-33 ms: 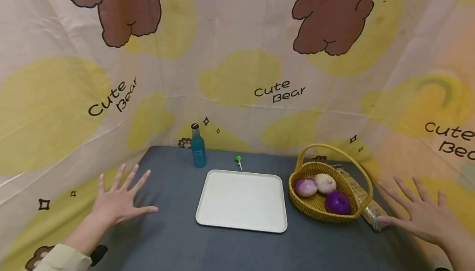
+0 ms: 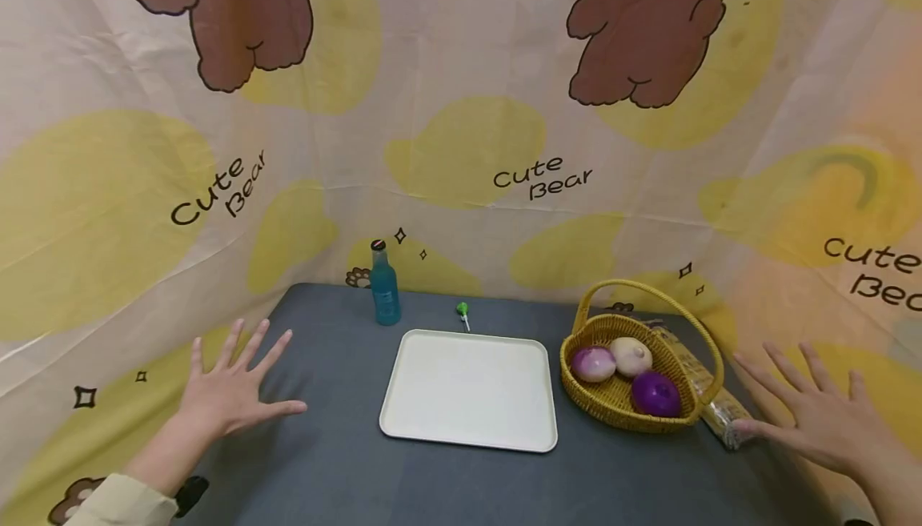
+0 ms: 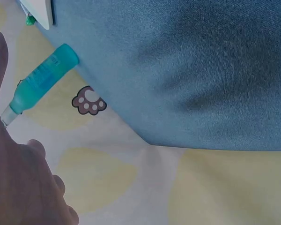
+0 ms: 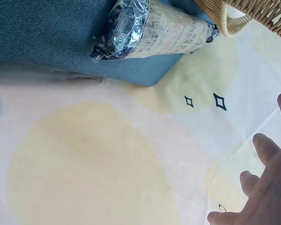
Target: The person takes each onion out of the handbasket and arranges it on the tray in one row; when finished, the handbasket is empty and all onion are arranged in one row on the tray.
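With fingers spread wide, my left hand (image 2: pixel 226 394) hovers over the left side of the grey table (image 2: pixel 324 462) and holds nothing. My right hand (image 2: pixel 828 414) is likewise spread and free of any object, at the right edge beside a clear-wrapped package (image 4: pixel 171 30). A yellow wicker basket (image 2: pixel 612 414) with a tall handle holds a pinkish onion (image 2: pixel 594 363), a pale onion (image 2: pixel 631 357) and a dark purple onion (image 2: pixel 656 395). Left of the basket lies a white rectangular tray (image 2: pixel 468 390) with nothing on it.
A blue bottle (image 2: pixel 386 294) with a dark cap stands upright at the back left. Behind the tray lies a green lollipop (image 2: pixel 463 311) on a white stick. Patterned cloth (image 2: pixel 446 150) with bears hangs behind and along both sides of the table.
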The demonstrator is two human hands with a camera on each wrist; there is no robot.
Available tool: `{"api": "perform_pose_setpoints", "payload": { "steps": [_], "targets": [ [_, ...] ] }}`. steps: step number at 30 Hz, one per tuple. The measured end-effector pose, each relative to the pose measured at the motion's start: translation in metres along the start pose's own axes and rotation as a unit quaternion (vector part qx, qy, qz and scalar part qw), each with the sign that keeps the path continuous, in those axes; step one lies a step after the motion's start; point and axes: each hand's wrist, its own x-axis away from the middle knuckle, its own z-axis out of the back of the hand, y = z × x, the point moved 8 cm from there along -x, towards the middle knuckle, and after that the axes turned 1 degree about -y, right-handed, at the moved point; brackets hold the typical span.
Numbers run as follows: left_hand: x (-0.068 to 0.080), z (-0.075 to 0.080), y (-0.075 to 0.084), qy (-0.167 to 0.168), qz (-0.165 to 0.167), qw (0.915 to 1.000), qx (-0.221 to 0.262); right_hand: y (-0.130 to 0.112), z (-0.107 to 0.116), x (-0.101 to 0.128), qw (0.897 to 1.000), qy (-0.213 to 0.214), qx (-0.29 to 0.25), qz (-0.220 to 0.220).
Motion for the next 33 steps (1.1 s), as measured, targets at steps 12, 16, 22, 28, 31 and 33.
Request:
{"api": "perform_pose_setpoints", "payload": {
  "steps": [12, 16, 22, 28, 31, 33],
  "targets": [
    [0.003, 0.004, 0.002, 0.002, 0.003, 1.0, -0.003, -0.004, 0.004, -0.002, 1.0, 0.01, -0.008, 0.003],
    [0.006, 0.002, 0.004, -0.003, 0.002, 1.0, 0.003, -0.002, 0.006, -0.001, 1.0, 0.005, -0.017, -0.005],
    [0.008, -0.006, 0.007, -0.008, 0.003, 0.9995, 0.03, 0.001, 0.008, 0.001, 0.998, -0.005, -0.059, -0.02],
    [0.006, -0.014, 0.01, 0.006, -0.001, 0.998, 0.063, 0.0, 0.014, 0.003, 0.985, -0.002, -0.169, -0.019],
    [0.006, -0.02, 0.013, 0.016, 0.001, 0.9964, 0.084, -0.003, 0.016, 0.003, 0.977, 0.005, -0.213, -0.017],
    [0.006, -0.023, 0.017, 0.02, 0.004, 0.9952, 0.095, -0.005, 0.015, 0.004, 0.972, 0.013, -0.235, -0.019]
  ]
}}
